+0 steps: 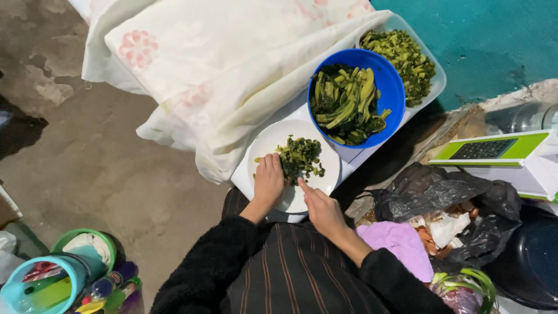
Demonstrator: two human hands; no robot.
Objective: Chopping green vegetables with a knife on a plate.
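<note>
Greens (300, 157) on the white plate (317, 183) are best gathered gently, left hand (269, 181) cupped loosely against the pile, right hand (321, 210) open with a fingertip touching the plate, nothing gripped.

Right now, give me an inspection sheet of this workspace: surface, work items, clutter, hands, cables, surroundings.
Surface: white board partly covered by a white floral cloth.
Work items: white plate with chopped dark greens; blue bowl of long green stalks; clear tray of chopped greens.
Clutter: green and white slicer; black bag of scraps; pink cloth; dark basin.
Hands: left hand flat on the plate beside the chopped dark greens; right hand at the plate, forefinger pointing to the pile; both open, holding nothing.
Cables: nothing seen.
Surroundings: concrete floor; teal wall; plastic tubs and bottles lower left.
</note>
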